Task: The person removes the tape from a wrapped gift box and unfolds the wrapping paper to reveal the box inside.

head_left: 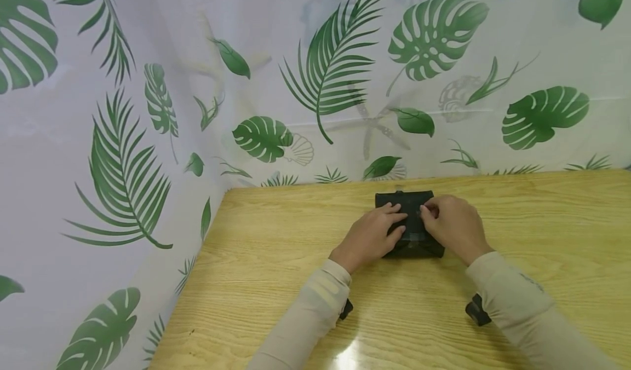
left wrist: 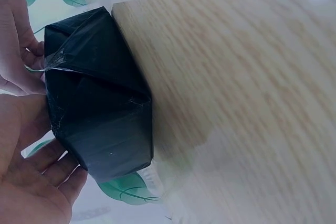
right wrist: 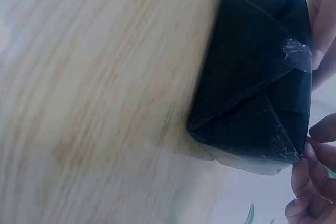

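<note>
A package (head_left: 411, 252) wrapped in shiny black sheeting lies on the wooden table near its back edge. Across its top rests my left hand (head_left: 371, 236), fingers spread and fairly straight. My right hand (head_left: 455, 225) pinches thumb and fingertips together at the top right of the package. In the left wrist view, a thin pale strip (left wrist: 34, 70) shows by the right fingers; what it is stays unclear. Folded flaps cross the package's side (right wrist: 252, 72) in the right wrist view, with a patch of clear tape (right wrist: 297, 55) at the upper edge.
The wooden table (head_left: 256, 271) meets a white cloth (head_left: 276, 25) with green leaf prints along its back and left. Black wrist mounts (head_left: 477, 310) show beside the sleeves.
</note>
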The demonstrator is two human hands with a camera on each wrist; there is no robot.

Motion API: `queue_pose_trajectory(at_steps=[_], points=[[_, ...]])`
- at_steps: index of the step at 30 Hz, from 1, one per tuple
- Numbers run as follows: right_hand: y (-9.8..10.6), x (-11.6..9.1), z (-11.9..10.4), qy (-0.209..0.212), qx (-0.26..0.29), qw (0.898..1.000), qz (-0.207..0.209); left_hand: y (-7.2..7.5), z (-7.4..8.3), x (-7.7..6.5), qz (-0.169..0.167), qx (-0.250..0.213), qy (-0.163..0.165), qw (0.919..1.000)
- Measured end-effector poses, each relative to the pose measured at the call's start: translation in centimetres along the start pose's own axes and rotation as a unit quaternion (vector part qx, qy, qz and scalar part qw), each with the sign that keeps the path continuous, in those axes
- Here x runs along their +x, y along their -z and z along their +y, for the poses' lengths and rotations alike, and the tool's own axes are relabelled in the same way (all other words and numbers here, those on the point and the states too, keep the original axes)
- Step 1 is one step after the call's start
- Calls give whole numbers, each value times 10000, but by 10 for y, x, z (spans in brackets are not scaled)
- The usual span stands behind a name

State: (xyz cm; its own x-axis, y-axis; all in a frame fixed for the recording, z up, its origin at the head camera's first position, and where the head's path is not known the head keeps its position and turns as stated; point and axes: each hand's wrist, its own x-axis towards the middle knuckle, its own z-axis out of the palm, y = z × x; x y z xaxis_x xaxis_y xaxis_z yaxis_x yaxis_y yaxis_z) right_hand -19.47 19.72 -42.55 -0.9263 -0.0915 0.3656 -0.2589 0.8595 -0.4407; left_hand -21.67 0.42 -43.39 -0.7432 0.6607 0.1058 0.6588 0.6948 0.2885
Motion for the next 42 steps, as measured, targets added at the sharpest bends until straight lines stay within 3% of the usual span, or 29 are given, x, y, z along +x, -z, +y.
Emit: queue_pose_trajectory(at_steps=[10, 22, 42], points=[[-10, -1, 3, 38, -271, 9996, -110, -2, 1, 0, 5, -8, 37, 10000], [-7, 2, -2, -8, -372, 9992, -126, 1, 1, 0, 8, 29, 46, 10000], [2, 2, 10, -29, -129, 9999, -100, 0, 0, -1, 47, -5, -36, 10000]])
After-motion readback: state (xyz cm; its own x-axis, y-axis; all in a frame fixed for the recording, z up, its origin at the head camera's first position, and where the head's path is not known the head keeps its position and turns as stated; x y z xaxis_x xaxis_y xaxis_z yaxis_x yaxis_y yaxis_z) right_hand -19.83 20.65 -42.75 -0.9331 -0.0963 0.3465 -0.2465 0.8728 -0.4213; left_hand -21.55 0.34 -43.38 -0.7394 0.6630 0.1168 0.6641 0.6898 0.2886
